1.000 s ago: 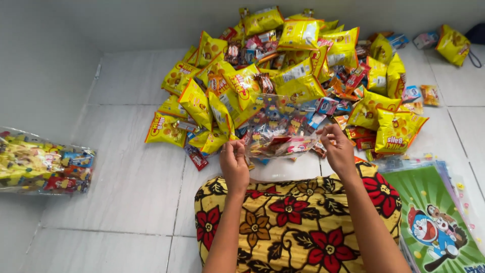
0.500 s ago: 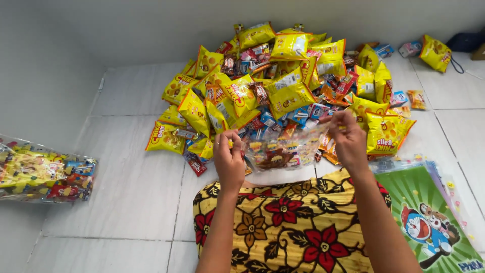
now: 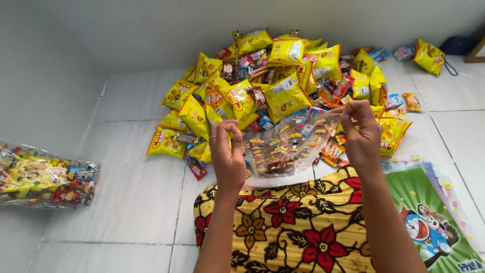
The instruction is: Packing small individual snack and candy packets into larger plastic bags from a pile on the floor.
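A clear plastic bag [image 3: 288,146] printed with small cartoon figures hangs between my two hands, with several snack items inside it. My left hand [image 3: 227,154] pinches the bag's top left corner, and my right hand [image 3: 361,134] pinches the top right corner, held a little higher. The bag is lifted above my lap, which is covered by a yellow cloth [image 3: 288,227] with red flowers. Behind the bag lies a big heap of yellow snack packets [image 3: 283,76] mixed with small sweets and wafers.
A filled clear bag of snacks [image 3: 45,174] lies on the floor at the left by the wall. A stack of green cartoon-printed bags [image 3: 429,212] sits at my right. One yellow packet [image 3: 428,55] lies apart at the far right. White floor tiles [image 3: 131,172] surround the heap.
Both hands have raised the clear bag higher off my lap, the right hand more than the left, so the bag now hangs tilted and stretched wider.
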